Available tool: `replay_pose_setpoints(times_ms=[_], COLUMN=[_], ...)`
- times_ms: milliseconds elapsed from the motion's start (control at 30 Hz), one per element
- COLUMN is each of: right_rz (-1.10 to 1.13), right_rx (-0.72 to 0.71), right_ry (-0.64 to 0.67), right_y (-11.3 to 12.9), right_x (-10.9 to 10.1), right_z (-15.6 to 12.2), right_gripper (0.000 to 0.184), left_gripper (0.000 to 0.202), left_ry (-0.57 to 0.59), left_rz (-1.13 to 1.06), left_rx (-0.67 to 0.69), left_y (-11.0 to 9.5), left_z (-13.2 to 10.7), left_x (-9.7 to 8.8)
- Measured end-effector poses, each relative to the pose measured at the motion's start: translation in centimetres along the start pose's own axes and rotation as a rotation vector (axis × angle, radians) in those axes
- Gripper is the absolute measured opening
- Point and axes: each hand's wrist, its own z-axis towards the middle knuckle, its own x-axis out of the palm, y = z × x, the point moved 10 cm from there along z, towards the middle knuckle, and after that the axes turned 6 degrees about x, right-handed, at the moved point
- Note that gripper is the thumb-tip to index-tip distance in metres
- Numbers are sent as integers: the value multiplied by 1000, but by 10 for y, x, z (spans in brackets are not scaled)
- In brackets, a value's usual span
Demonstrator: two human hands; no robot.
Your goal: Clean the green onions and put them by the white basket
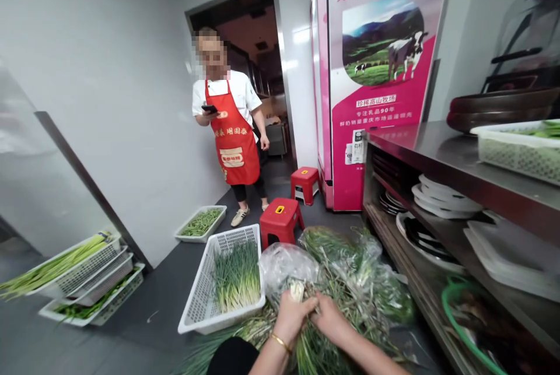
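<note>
My left hand [290,315], with a gold bangle at the wrist, is closed around a small bunch of green onions [297,291], pale bulb ends up. Touching it from the right, my right hand [328,318] has its fingers pinched together at the onions; the exact bit between them is partly hidden. Green leaves hang below both hands. Around them lies a loose heap of untrimmed green onions [343,287] with dry, straw-coloured outer leaves. A white basket [195,299] to the left holds green onions [236,276] laid side by side, white ends toward me.
Two red stools [280,220] stand ahead, beside clear plastic bags [291,264]. A person in a red apron [234,142] stands by the doorway, holding a phone. Stacked vegetable baskets [91,276] sit left, green beans [201,222] farther off. Steel shelving [420,153] with dishes lines the right.
</note>
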Motion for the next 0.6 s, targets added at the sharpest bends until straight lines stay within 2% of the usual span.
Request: replay_pose_setpoints(times_ms=[67, 167, 267, 333, 467, 600], right_rz=[80, 321, 603, 714, 812, 825], right_rx=[11, 164, 329, 381, 457, 423], right_ry=[76, 339, 419, 374, 190, 214], right_y=[4, 9, 7, -2, -26, -29], right_x=[11, 16, -4, -19, -40, -40], right_z=[-11, -34, -43, -37, -30, -36], right_gripper=[36, 34, 27, 21, 15, 21], left_gripper=[49, 50, 47, 45, 37, 34], left_ry=[-210, -174, -95, -25, -30, 13], left_rz=[59, 52, -24, -92, -121, -126], left_rx=[99, -24, -43, -70, -91, -108], left_y=[-21, -27, -37, -35, -27, -27], left_z=[-2, -9, -1, 13, 29, 29], left_x=[-15, -4, 10, 20, 23, 21])
